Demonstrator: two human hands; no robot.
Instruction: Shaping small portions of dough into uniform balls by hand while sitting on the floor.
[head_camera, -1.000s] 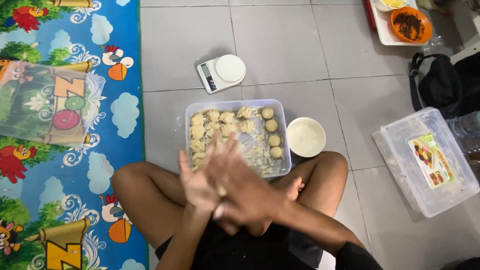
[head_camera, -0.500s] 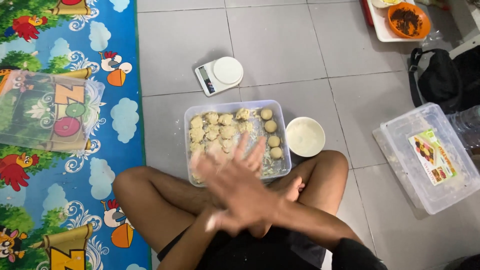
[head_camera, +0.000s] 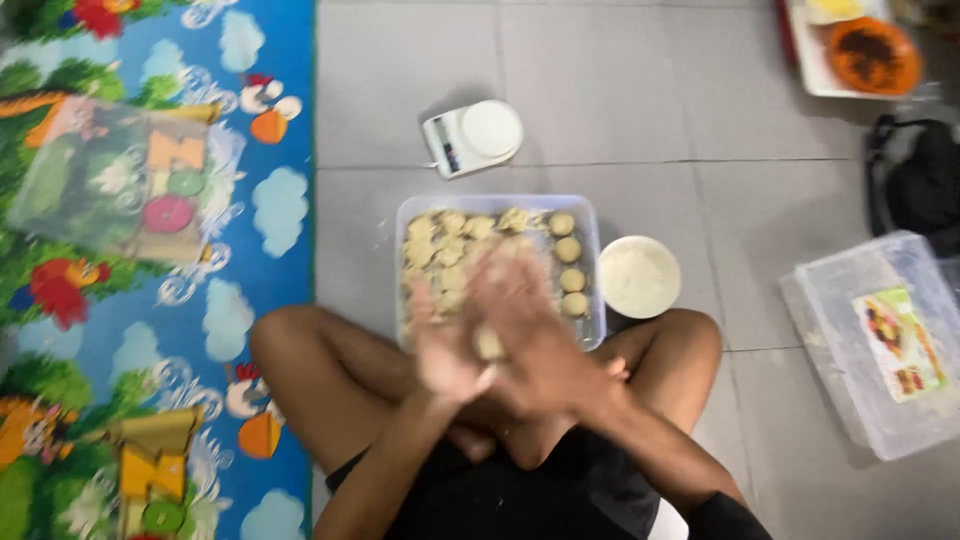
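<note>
I'm rolling a dough ball (head_camera: 488, 343) pressed between my left hand (head_camera: 440, 345) and right hand (head_camera: 535, 340), just before the tray (head_camera: 590, 215), where it likely goes next.

The person sits cross-legged, both forearms coming up from the bottom of the view and meeting over the lap. The left hand (head_camera: 447, 345) and right hand (head_camera: 535, 335) are pressed palm to palm, fingers spread and pointing away from the body, the right laid across the left. Both are motion-blurred, with a small pale lump pinched between the palms
</note>
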